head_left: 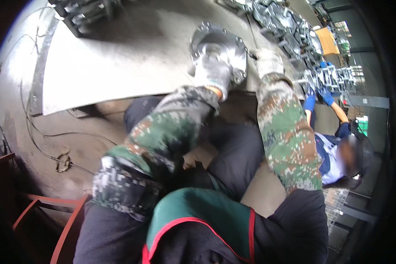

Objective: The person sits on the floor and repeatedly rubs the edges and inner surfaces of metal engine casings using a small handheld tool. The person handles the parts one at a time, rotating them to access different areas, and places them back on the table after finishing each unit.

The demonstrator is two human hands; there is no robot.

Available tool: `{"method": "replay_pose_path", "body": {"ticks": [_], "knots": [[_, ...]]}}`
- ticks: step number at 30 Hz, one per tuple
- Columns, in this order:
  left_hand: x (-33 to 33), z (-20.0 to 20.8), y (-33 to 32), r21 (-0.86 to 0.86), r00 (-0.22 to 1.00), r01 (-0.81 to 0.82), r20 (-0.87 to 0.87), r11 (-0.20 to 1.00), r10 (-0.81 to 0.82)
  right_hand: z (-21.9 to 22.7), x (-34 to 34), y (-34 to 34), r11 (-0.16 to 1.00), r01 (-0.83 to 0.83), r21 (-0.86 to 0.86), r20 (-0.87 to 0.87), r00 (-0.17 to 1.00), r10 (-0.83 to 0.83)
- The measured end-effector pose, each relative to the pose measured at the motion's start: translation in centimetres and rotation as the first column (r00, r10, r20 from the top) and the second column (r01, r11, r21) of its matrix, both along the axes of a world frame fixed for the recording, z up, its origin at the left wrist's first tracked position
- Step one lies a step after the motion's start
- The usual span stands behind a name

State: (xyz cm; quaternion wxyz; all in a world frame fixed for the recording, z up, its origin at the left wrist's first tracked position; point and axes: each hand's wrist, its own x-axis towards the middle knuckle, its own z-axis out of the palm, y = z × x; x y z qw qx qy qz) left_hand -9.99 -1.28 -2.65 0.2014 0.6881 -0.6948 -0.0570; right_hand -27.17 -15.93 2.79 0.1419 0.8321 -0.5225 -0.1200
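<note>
A silver-grey cast metal housing [226, 42] with a round recess and bolt lugs around its rim lies at the near edge of the worktable. My left hand [213, 72], in a grey work glove, grips its near side, the fingers partly hidden over the recess. Just right of the casting is my right hand [269, 62], also gloved, closed around a slim tool. Only the tool's dark end [252, 55] shows, pointing at the casting's right rim; its kind cannot be made out. Camouflage sleeves cover both my forearms.
Many metal castings [286, 26] are piled along the table's right side. More castings [86, 13] stand at the far left of the pale worktable [97, 66]. A co-worker in blue gloves [325, 96] handles parts at right. Cables [53, 134] trail over the floor beside a red-brown metal frame [70, 229].
</note>
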Motion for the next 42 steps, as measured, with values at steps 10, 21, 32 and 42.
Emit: {"method": "replay_pose_path", "body": {"ticks": [10, 21, 32, 42], "knots": [[2.6, 0.1, -1.5, 0.002, 0.992, -0.044, 0.122, 0.999, 0.043, -7.1, -4.0, 7.3, 0.965, 0.251, 0.074, 0.974, 0.19, -0.124], [12.5, 9.2, 4.7, -0.217, 0.992, -0.019, 0.115, 0.976, 0.045, -10.9, -2.3, 7.6, 0.88, 0.091, 0.466, 0.785, -0.501, -0.364], [32.6, 26.1, 3.5, -0.233, 0.734, -0.205, 0.606, 0.95, 0.307, -10.5, -0.1, 6.3, 0.883, -0.007, 0.47, 0.7, -0.606, -0.378], [45.1, 24.4, -3.6, -0.088, 0.85, -0.27, 0.445, 0.959, 0.28, -9.7, 3.8, 5.7, 0.81, -0.009, 0.586, 0.611, -0.652, -0.449]]}}
